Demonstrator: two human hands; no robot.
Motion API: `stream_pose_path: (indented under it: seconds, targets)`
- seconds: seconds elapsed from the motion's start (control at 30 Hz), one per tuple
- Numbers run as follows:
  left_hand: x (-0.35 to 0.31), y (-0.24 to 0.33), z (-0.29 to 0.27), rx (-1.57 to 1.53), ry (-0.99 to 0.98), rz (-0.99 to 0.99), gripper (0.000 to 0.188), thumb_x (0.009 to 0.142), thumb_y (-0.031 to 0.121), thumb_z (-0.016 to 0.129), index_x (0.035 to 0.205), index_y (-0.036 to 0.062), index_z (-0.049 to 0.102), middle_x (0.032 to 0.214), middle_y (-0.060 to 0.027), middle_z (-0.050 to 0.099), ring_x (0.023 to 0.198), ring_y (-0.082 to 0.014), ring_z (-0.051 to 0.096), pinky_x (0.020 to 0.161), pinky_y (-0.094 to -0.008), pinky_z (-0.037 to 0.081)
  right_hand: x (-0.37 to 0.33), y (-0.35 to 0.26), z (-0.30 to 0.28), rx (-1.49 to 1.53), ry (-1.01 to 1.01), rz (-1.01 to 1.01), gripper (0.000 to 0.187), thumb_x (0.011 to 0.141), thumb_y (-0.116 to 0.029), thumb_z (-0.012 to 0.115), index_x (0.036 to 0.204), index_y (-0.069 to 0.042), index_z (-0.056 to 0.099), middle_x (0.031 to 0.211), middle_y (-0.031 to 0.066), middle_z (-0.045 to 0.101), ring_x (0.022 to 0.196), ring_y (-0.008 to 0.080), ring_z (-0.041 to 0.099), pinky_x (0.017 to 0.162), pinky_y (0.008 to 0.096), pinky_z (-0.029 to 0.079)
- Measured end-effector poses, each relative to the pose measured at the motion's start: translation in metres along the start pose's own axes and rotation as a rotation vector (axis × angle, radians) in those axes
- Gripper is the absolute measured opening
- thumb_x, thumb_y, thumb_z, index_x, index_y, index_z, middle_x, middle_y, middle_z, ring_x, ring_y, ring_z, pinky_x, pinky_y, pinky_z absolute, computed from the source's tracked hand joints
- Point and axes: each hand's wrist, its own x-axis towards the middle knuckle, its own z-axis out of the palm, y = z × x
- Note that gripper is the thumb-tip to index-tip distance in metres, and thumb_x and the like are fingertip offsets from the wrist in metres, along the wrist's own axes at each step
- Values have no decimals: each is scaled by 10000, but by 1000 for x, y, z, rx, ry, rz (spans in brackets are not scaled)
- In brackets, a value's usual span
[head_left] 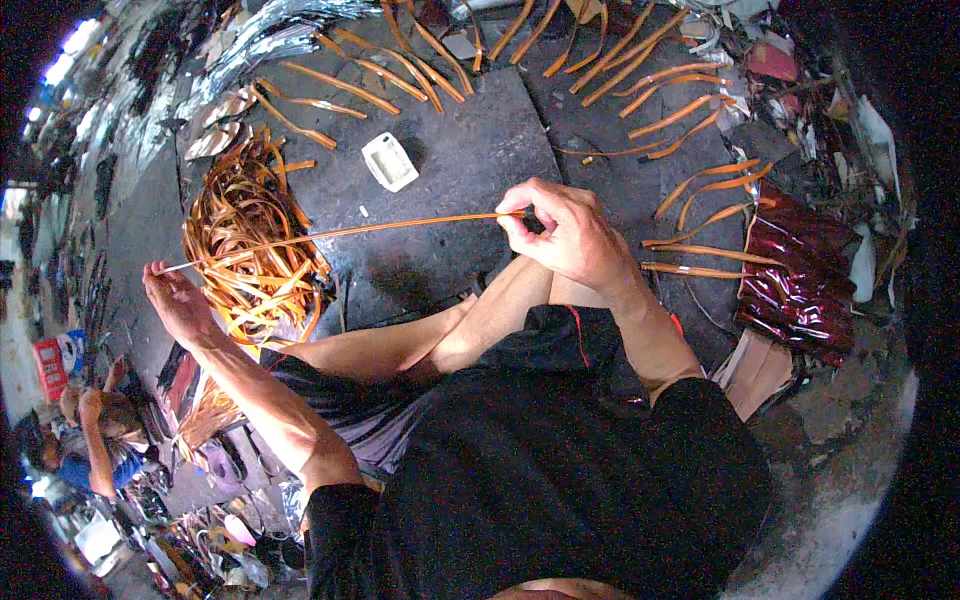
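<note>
Stretched nearly straight between my two hands is a thin orange-brown strip [385,226], seen mostly edge-on. My left hand [180,305] is closed on its pale end at the left, beyond a heap of similar strips. With thumb and fingers curled together, my right hand [555,228] pinches the other end over the dark floor sheet. The heap of glossy orange-brown strips [255,240] lies tangled below the strip's left part. A small white rectangular tray [390,162] stands on the sheet, ahead of the strip.
Single brown strips [340,85] lie in a fan along the far and right sides. Glossy dark red sheets [800,270] are stacked at the right. My crossed legs [440,335] are close in front. At the lower left another person [95,440] sits among scattered scraps.
</note>
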Motion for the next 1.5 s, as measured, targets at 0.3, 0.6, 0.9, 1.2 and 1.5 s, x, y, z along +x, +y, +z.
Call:
stream_pose_path:
  seconds: [0.3, 0.6, 0.9, 1.2, 1.5]
  targets:
    - [-32, 12, 33, -81, -57, 38, 297, 954, 168, 552, 1196, 5, 501, 1075, -72, 569, 979, -174, 560, 830, -265, 510, -18, 30, -4, 37, 43, 179, 83, 837, -45, 666, 903, -6, 632, 847, 82, 671, 780, 166, 645, 720, 288, 503]
    - [-106, 9, 137, 294, -203, 63, 232, 977, 233, 518, 1097, 35, 543, 902, -90, 634, 822, -155, 598, 736, -265, 474, 5, 43, 5, -524, 41, 51, 477, 750, -247, 763, 1130, -27, 575, 1078, 151, 634, 1017, 313, 605, 917, 409, 450]
    - [-116, 22, 140, 99, -76, -13, 297, 994, 271, 477, 1187, 48, 517, 957, -100, 625, 869, -169, 605, 768, -279, 505, 39, -1, 130, 784, -471, 230, 252, 921, -147, 607, 1120, -7, 542, 994, 80, 623, 970, 146, 602, 815, 283, 494]
    - [-179, -26, 134, 171, -483, -297, 205, 909, 137, 621, 1068, 9, 600, 984, -77, 638, 840, -143, 617, 783, -287, 501, 43, -34, 74, 67, -114, -93, 132, 863, -62, 628, 992, -37, 632, 905, 118, 659, 818, 257, 655, 725, 334, 521]
    - [-199, -39, 147, 274, -454, -189, 134, 886, 73, 649, 1007, 31, 613, 931, -43, 643, 817, -102, 594, 766, -247, 485, 45, -37, 109, 506, -111, 68, 142, 861, -122, 646, 958, -34, 592, 800, 93, 658, 693, 165, 654, 592, 313, 511]
